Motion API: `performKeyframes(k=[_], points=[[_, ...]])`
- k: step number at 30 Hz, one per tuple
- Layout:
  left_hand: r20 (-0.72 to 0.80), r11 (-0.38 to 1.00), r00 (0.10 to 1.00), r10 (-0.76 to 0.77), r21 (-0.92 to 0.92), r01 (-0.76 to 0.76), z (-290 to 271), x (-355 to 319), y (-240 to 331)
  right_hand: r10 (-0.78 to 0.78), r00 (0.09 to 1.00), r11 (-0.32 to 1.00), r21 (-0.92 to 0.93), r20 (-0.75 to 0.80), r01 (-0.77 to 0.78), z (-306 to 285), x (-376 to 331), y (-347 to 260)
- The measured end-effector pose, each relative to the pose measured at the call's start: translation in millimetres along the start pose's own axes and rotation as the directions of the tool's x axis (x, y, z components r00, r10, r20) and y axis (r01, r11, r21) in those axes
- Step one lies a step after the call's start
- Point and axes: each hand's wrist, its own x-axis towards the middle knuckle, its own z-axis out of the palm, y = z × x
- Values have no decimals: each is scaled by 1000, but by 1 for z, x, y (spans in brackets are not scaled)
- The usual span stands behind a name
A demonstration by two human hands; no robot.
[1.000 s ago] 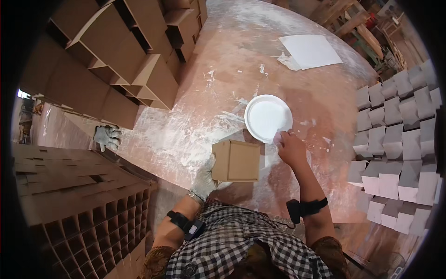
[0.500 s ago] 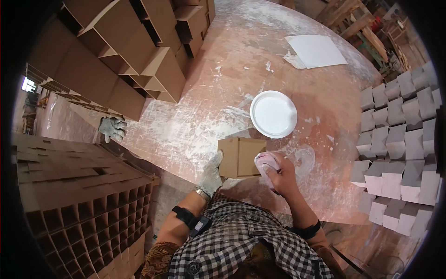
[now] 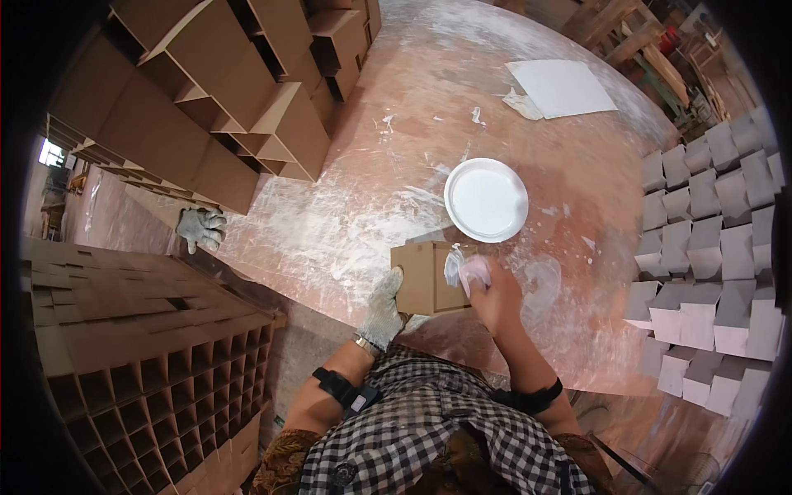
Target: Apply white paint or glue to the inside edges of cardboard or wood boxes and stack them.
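Brown cardboard stands at the far left as a stack of open square cells (image 3: 157, 371), with rows of flattened edges along its top. Just beyond it, a loose grey glove (image 3: 200, 229) lies palm-down or palm-up, I cannot tell which, its fingers spread. Above and to the right of the glove, large brown cartons (image 3: 223, 74) are piled along the edge of a reddish tabletop (image 3: 355, 223) scuffed with white.

Next comes the left hand (image 3: 382, 318), in a pale knit glove, partly closed on the left end of a small brown box (image 3: 414, 279); its thumb lies along the side and its other fingers are mostly hidden. The box is at the near edge of the tabletop, in front of the person's checked apron (image 3: 429, 421). A white smear (image 3: 454, 266) marks its right-hand face.

Right beside the smear, the bare right hand (image 3: 498, 299) is curled around a soft pink pad (image 3: 474, 274), which overlaps that face in view. Behind the box sits a round white dish (image 3: 487, 200). Farther right lies a white sheet (image 3: 563, 87), then stacked timber (image 3: 639, 41), and finally tiers of whitish boxes (image 3: 701, 247) at the right rim.
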Motion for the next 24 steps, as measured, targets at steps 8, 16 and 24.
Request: performKeyframes(k=[8,16,24], points=[[52,993,999,15,117,-21,5,0,-1,-99,989,988,125,105,86,-10,-34,-2],[-41,890,992,119,448,-88,29,-12,-3,138,982,990,51,-130,-133,6,28,-1],[19,918,998,53,393,-56,23,-5,6,-212,954,958,149,-210,245,10,22,-39]])
